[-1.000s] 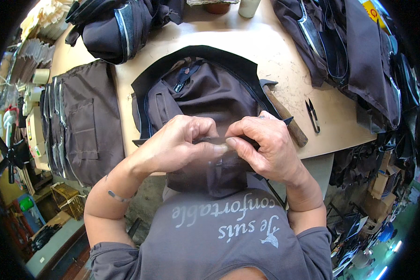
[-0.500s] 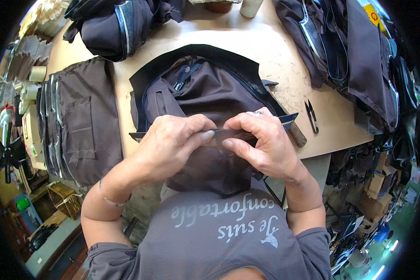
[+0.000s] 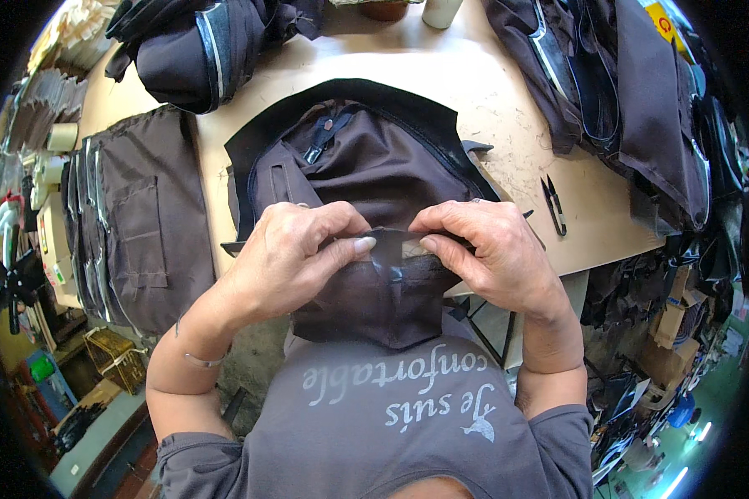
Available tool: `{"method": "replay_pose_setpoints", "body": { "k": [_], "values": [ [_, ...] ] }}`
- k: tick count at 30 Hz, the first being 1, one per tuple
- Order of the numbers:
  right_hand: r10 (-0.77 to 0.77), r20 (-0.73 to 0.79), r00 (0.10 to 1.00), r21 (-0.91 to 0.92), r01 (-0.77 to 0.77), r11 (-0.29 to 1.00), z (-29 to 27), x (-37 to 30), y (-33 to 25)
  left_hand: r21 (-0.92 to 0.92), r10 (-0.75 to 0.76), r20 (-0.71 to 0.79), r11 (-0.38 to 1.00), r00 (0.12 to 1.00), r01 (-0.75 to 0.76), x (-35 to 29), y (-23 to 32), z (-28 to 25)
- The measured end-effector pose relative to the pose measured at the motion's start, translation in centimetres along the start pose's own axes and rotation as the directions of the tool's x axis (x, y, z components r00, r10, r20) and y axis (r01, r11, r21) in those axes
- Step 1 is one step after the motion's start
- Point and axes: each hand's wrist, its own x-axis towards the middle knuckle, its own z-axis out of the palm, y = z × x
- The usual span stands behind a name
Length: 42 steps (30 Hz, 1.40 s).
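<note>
Both hands were pinched on one seam of the half-sewn dark brown bag [image 3: 374, 166] hanging off the table's near edge: the left hand [image 3: 295, 254] from nine o'clock, the right hand [image 3: 487, 254] from three, fingertips nearly meeting, seemingly to flatten the fold. Thread snips [image 3: 553, 204] lay at two o'clock, within reach. Stacked brown panels [image 3: 133, 220] waited farther left.

The backpack shell [image 3: 374, 166] is dark brown with a black rim — its zipper pull black too. The counter [image 3: 483, 100] is pale tan wood. The stacked fabric panels [image 3: 133, 216] are the same brown, the thread snips [image 3: 553, 204] black, the shirt [image 3: 391, 432] grey with pale lettering
</note>
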Motion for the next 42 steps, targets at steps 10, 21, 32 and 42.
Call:
{"method": "replay_pose_setpoints", "body": {
  "k": [10,21,32,42],
  "values": [
    [-0.031,-0.045,0.999,0.000,0.031,1.000,0.5,0.0,0.3,0.057,0.062,-0.100,0.997,0.993,-0.057,-0.1,0.0,1.1],
    [-0.026,0.036,0.999,0.057,0.024,0.998,0.2,0.4,0.1,-0.196,0.078,0.014,0.978,0.997,-0.074,0.5,-0.4,1.6],
    [0.001,0.120,0.993,0.108,-0.014,0.994,-0.1,1.0,0.4,-0.088,0.124,-0.055,0.988,0.991,-0.128,0.3,-0.6,0.8],
    [-0.275,-0.008,0.961,0.032,0.275,0.961,0.1,0.6,1.0,-0.039,0.383,-0.074,0.922,0.921,-0.386,-0.1,-1.8,0.6]
  ]
}}
